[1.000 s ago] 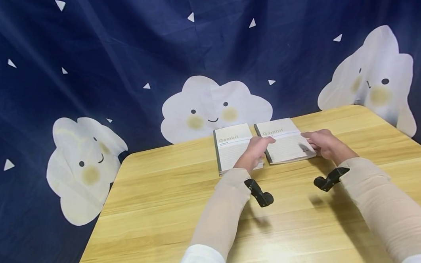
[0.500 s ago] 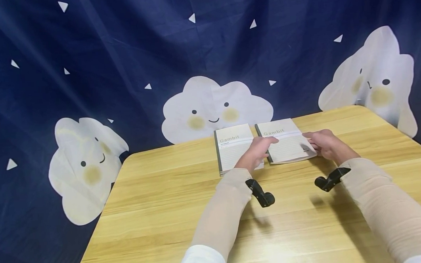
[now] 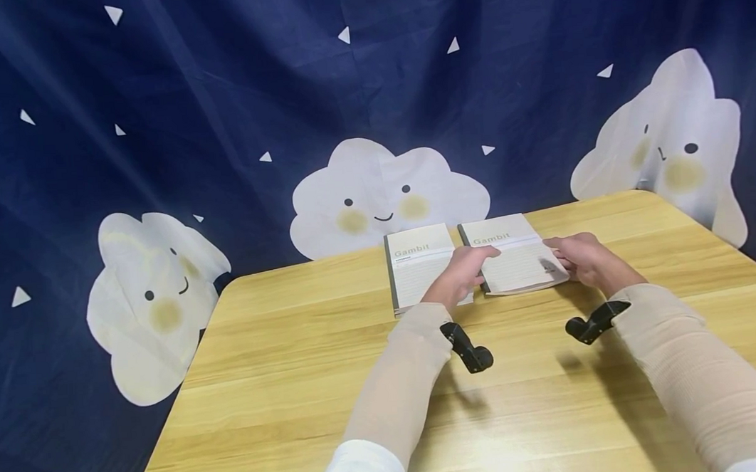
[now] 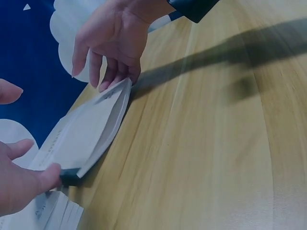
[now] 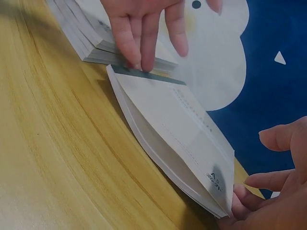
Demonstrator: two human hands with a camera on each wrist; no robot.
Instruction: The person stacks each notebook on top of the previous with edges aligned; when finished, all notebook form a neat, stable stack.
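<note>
Two white notebook piles with dark spines and "Gambit" covers lie side by side at the table's far edge. My left hand (image 3: 460, 271) reaches over the left notebook stack (image 3: 412, 277); its straight fingers touch the spine of the right notebook (image 3: 514, 257). At that notebook's right edge, my right hand (image 3: 587, 257) has its lower fingers curled against the near corner, with the thumb held apart in the right wrist view. The near edge of the right notebook (image 5: 177, 139) bows, and a gap shows beneath its cover. How far the fingertips reach underneath is hidden.
The wooden table (image 3: 283, 383) stretches toward me and to both sides. A dark blue curtain (image 3: 228, 73) with smiling clouds and white triangles hangs behind its far edge. Each wrist wears a black camera mount (image 3: 470, 352).
Both hands stay almost where they were on the right notebook. Its near edge bows more than it did a second ago. The head view has shifted slightly.
</note>
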